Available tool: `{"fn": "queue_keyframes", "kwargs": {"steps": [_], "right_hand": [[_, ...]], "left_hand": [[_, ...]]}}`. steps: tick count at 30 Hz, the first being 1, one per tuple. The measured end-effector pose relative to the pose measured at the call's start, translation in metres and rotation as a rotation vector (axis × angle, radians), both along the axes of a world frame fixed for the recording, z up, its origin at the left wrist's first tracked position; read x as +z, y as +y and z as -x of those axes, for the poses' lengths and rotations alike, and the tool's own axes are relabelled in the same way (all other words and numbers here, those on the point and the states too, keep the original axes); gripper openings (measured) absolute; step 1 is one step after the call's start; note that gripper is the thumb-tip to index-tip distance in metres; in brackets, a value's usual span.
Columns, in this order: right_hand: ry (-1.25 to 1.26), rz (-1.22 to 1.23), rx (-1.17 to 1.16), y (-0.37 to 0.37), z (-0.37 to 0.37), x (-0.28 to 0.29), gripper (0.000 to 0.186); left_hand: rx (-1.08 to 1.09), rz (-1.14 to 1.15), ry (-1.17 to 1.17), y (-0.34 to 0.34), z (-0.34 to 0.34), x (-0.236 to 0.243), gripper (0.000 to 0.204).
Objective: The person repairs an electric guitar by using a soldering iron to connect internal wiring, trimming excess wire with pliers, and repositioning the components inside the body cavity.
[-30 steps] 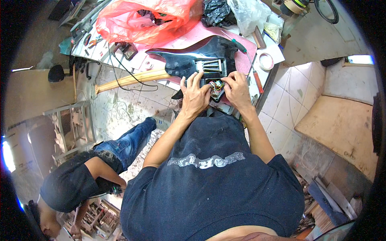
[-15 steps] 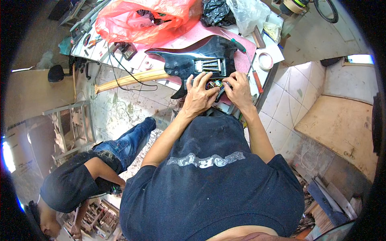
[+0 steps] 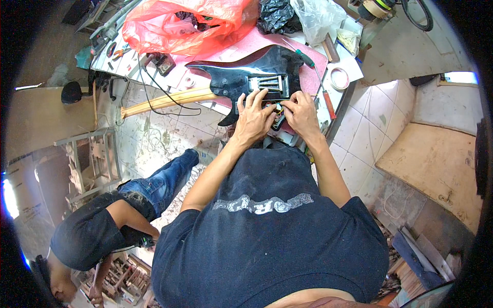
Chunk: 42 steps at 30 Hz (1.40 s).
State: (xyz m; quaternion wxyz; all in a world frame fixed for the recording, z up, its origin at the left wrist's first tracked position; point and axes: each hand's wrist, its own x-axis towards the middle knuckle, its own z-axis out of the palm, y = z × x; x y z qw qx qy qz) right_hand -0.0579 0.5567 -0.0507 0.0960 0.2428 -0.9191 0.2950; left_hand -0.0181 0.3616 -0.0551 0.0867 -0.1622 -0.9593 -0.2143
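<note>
A black electric guitar (image 3: 233, 82) lies face down, its pale wooden neck (image 3: 169, 100) pointing left. On its back, the metal springs (image 3: 269, 83) show in one recess. Nearer to me, a second recess holds coloured wires (image 3: 279, 114), partly covered by my hands. My left hand (image 3: 251, 119) rests spread on the body, its thumb reaching to the wires. The fingers of my right hand (image 3: 303, 114) are bent and pinched together at the wires' far edge. Whatever is between them is too small to make out.
A red-handled screwdriver (image 3: 327, 102), a green-handled one (image 3: 304, 57) and a tape roll (image 3: 339, 78) lie right of the guitar. A red plastic bag (image 3: 154, 25) sits behind it. A cable (image 3: 169, 100) hangs over the neck. Another person (image 3: 102, 226) bends at lower left.
My right fingers have shifted slightly left, closer to my left thumb. More of the wires shows below the fingers. The guitar lies where it was.
</note>
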Motion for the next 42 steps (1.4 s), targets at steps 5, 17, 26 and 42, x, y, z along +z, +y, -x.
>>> {"fn": "queue_keyframes", "kwargs": {"steps": [5, 17, 26, 42], "right_hand": [[0.012, -0.044, 0.013, -0.001, 0.000, -0.001, 0.012], [-0.006, -0.130, 0.044, -0.001, 0.002, 0.005, 0.017], [-0.015, 0.020, 0.018, 0.003, -0.003, 0.002, 0.014], [0.028, 0.080, 0.092, -0.001, -0.003, 0.004, 0.017]], "left_hand": [[0.028, -0.062, -0.049, -0.002, 0.004, -0.006, 0.027], [0.009, -0.054, -0.061, -0.004, 0.008, -0.005, 0.026], [0.064, -0.130, 0.021, -0.006, -0.001, -0.003, 0.025], [0.108, -0.115, 0.067, -0.010, 0.001, -0.002, 0.025]]}}
